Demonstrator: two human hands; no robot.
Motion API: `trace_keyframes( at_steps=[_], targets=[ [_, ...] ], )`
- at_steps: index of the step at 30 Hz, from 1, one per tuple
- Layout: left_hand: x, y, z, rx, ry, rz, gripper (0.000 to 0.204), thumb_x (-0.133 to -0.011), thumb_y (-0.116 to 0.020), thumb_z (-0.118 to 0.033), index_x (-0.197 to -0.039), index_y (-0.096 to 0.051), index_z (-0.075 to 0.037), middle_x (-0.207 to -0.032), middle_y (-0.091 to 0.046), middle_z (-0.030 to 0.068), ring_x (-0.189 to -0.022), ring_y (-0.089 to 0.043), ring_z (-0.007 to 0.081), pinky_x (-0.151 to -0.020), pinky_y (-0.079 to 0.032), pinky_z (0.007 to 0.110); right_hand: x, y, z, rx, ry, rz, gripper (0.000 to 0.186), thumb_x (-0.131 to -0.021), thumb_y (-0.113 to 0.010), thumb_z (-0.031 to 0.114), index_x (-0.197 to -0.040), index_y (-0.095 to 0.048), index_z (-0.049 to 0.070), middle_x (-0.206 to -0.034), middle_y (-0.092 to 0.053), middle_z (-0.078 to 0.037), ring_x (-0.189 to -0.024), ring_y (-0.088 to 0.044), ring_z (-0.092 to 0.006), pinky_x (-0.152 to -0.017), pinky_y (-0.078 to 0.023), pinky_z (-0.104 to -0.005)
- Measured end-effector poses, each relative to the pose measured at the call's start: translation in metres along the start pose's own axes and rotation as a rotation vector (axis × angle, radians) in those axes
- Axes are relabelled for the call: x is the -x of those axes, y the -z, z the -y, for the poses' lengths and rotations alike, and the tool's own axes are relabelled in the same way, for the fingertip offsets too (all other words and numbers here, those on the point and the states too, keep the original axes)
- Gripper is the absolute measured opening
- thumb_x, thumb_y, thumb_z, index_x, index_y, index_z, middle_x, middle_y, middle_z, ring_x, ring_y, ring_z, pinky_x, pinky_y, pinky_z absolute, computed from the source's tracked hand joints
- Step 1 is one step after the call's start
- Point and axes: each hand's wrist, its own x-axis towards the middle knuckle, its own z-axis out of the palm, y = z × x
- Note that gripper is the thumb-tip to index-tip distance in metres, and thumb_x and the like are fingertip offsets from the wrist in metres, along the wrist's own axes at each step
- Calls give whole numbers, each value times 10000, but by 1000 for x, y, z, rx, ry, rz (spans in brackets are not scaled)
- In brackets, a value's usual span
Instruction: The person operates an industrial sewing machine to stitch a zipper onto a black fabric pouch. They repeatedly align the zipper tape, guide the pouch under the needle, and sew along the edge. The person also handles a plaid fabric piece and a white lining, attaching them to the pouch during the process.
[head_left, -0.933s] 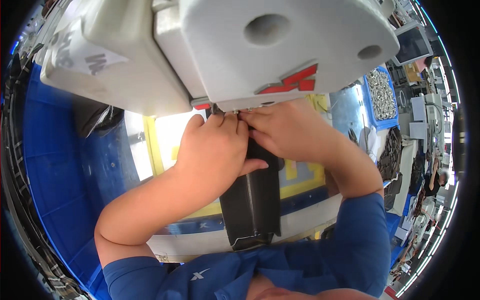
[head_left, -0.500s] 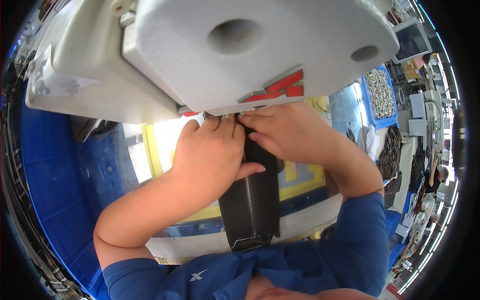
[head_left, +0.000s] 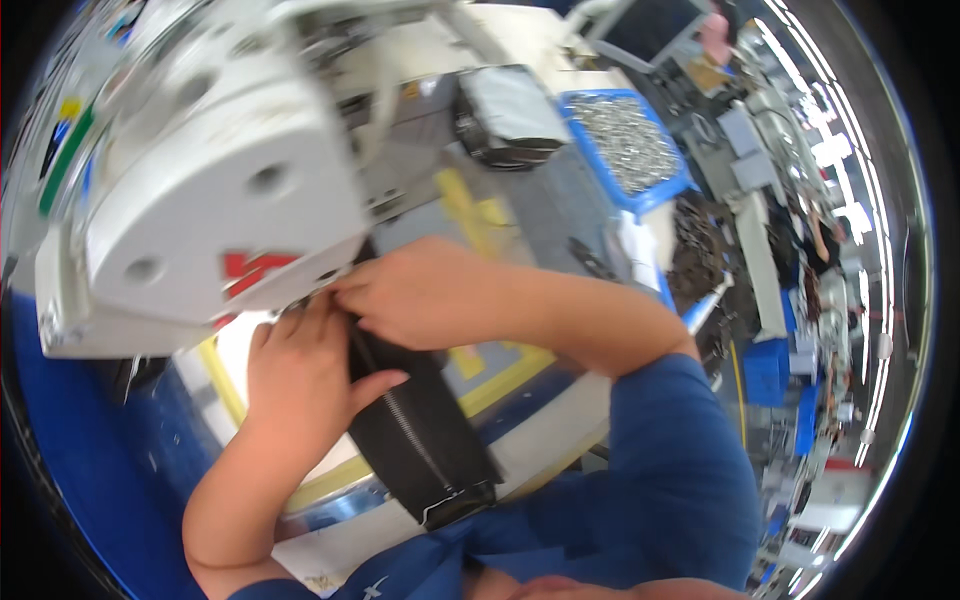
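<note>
The elongated black workpiece with a metal-toothed zipper [head_left: 450, 455] lies on the light-coloured worktop [head_left: 560, 418], positioned diagonally: its far end is beneath the white sewing-machine head with red markings [head_left: 230, 200], and its near end reaches the front edge, close to the blue shirt [head_left: 680, 470] of the person. The zipper runs lengthwise along the upper face, and a pale thread-like line shows at the near end. The left hand [head_left: 297, 370] rests at the left side of the workpiece; its fingers point forward to the underside of the machine head, and its thumb extends across the black surface. The left grip is wide, with the thumb spread away from the fingers. The right hand [head_left: 415, 298] approaches from the right, with its fingertips at the machine head, just beside the left fingers. The right grip cannot be told, since the contact point is partly hidden. Yellow tape strips [head_left: 508, 385] mark the surface on both sides of the workpiece. Beyond the right forearm are a blue plastic tray [head_left: 640, 203] filled with small silver-coloured metal parts [head_left: 622, 140], a silver-and-black wrapped package [head_left: 512, 112] and a dark, slender hand tool [head_left: 592, 258]. A large blue bin [head_left: 60, 440] stands at the left.
</note>
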Motion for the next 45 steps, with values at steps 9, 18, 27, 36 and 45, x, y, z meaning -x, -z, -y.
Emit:
trace_keyframes(
  at_steps=[9,18,27,36,45],
  targets=[
    [-4,-25,-14,-44,-195,-79,933,-815,-860,-579,-1409,-621,99,-1493,-619,268,-1382,-599,412,-1144,-456,522,63,6,-42,-97,-16,-170,313,-979,-690,235,-1236,-767,74,-1304,-738,-110,-1101,-737,-343,-951,-602,-460],
    [-3,-40,-10,-36,-209,-196,801,-818,-892,-458,-1357,-655,86,-1436,-657,243,-1315,-626,420,-1112,-484,520,236,76,-180,226,-1093,-476,199,-882,-721,203,-966,-828,59,-965,-791,-209,-934,-766,-400,-886,-609,-473],
    [8,-31,-18,28,-323,-212,631,-820,-887,-379,-1256,-710,43,-1266,-694,199,-1206,-663,397,-1047,-534,490,280,59,-231,198,-1136,-420,156,-873,-753,156,-949,-806,30,-943,-783,-230,-931,-762,-391,-861,-580,-484],
    [12,-36,-12,6,-217,-176,771,-884,-821,-499,-1410,-639,34,-1415,-662,247,-1338,-634,419,-1130,-513,495,100,53,-48,-149,-519,-314,120,-1033,-636,94,-1108,-683,14,-1068,-729,-189,-999,-693,-406,-866,-553,-462],
    [9,-35,-10,42,-188,-190,866,-860,-817,-556,-1438,-607,54,-1445,-638,273,-1333,-631,443,-1135,-497,511,21,-3,-16,-188,-2,-248,164,-936,-655,5,-1091,-701,31,-1045,-703,-144,-993,-693,-384,-852,-570,-473]
  ],
)
